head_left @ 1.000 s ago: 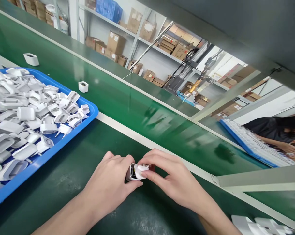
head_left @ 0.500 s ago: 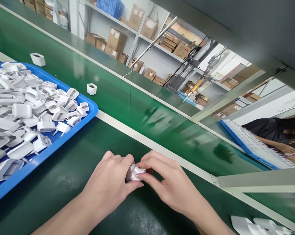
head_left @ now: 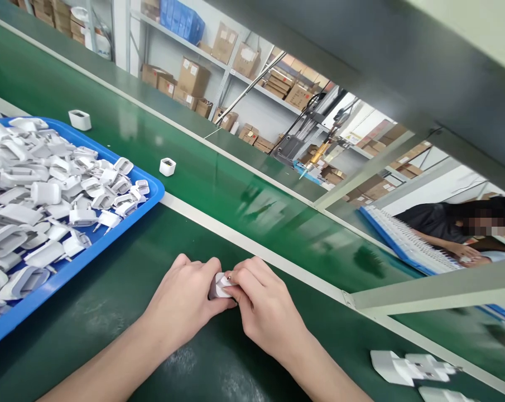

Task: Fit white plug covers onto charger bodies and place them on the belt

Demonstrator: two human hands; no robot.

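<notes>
My left hand point(head_left: 185, 307) is closed around a small white charger housing point(head_left: 214, 289), low over the dark green work surface. On the housing's right end sits a white plug piece point(head_left: 222, 282) with a metal pin, pinched by the thumb and fingers of my right hand point(head_left: 267, 307). The two pieces touch; whether they are fully joined cannot be made out, as my fingers cover part of them. To the left stands a blue tray point(head_left: 110, 237) heaped with white plug pieces point(head_left: 47, 192), several with pins showing.
Two white housings, a nearer one point(head_left: 167, 166) and a farther one point(head_left: 80, 120), stand on the green conveyor belt point(head_left: 219, 178). White plugs point(head_left: 392, 367) lie at lower right. A metal post point(head_left: 428, 287) crosses the right side. Beyond, a person handles something near a blue tray point(head_left: 392, 239) of white parts.
My right hand has drawn closer to my left, and the plug piece now sits closer against the housing. The whole view has shifted slightly, bringing more of the lower-right plugs into sight.
</notes>
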